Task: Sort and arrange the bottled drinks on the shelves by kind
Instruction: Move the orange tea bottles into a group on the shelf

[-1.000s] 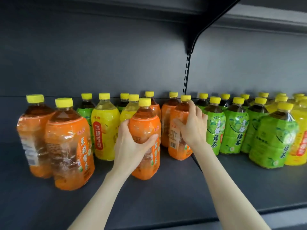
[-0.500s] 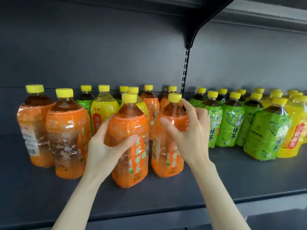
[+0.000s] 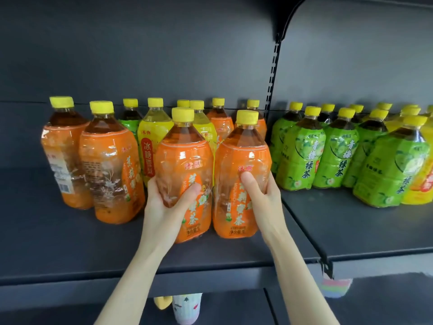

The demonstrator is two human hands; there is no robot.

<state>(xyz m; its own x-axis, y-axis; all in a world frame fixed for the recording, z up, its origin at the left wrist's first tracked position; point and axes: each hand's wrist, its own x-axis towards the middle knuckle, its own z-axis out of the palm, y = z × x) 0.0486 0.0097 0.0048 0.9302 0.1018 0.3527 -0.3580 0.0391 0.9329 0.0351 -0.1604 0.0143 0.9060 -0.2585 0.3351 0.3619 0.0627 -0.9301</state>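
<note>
Two orange-labelled tea bottles with yellow caps stand side by side near the front of the dark shelf (image 3: 70, 245). My left hand (image 3: 164, 205) grips the left orange bottle (image 3: 185, 165) low on its body, thumb across the label. My right hand (image 3: 262, 195) grips the right orange bottle (image 3: 241, 160) from its right side, thumb on the front. Two more orange bottles (image 3: 110, 165) stand at the left. Behind are yellow-labelled bottles (image 3: 152, 137), a green one and further orange ones, partly hidden.
On the right shelf section (image 3: 351, 231) stand several green-labelled tea bottles (image 3: 300, 156) in rows, with yellow-labelled bottles (image 3: 424, 179) at the far right. A slotted upright (image 3: 271, 73) divides the sections. Below the shelf, patterned cups (image 3: 186, 308) show.
Both hands have pulled the two orange bottles forward from the back rows to the shelf front and turned them so the labels face me. My grip has slid lower on each.
</note>
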